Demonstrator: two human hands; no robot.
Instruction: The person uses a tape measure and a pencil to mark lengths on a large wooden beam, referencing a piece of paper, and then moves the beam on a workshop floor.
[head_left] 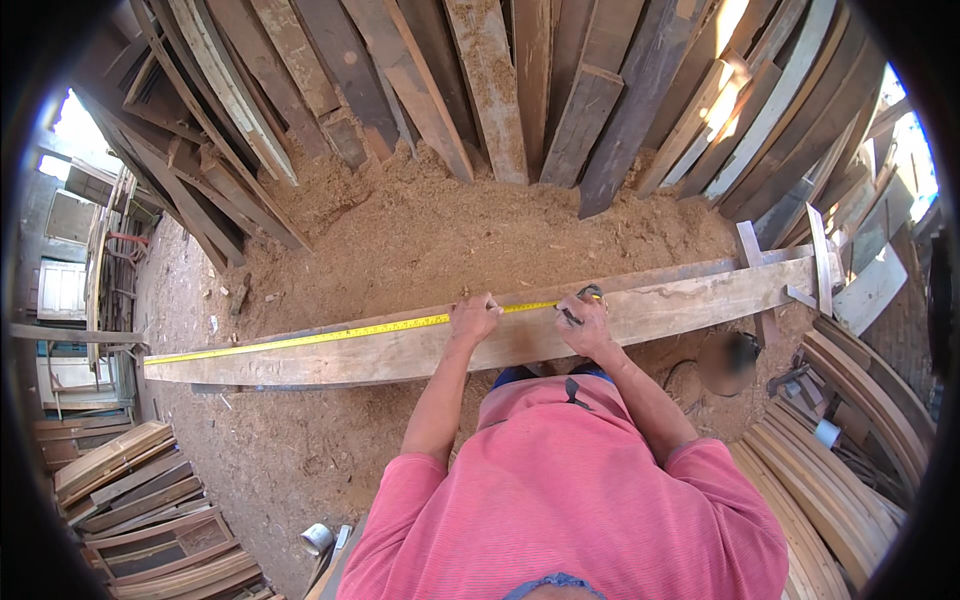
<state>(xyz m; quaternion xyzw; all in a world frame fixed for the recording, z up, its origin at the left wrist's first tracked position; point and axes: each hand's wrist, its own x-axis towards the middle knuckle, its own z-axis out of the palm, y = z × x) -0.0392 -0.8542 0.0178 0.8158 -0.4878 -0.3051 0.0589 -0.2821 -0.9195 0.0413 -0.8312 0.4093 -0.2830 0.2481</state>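
Note:
A long pale wooden plank [660, 315] lies crosswise in front of me. Along its upper face runs the yellow blade of a tape measure [330, 335], stretched from the plank's left end to my right hand. My left hand [474, 317] is closed at the blade near mid-plank; whatever its fingers hold is too small to make out. Closed around the dark case of the tape measure [590, 292] is my right hand [585, 325], a short way further right. A small dark piece shows by its fingers, its kind unclear.
Another board [690, 272] lies along the plank's far side. Sawdust [450, 225] covers the ground beyond. Many upright planks [490, 90] lean at the back. Stacked boards [150, 500] lie at lower left, more [820, 500] at lower right. A tin can [317, 539] stands near the bottom.

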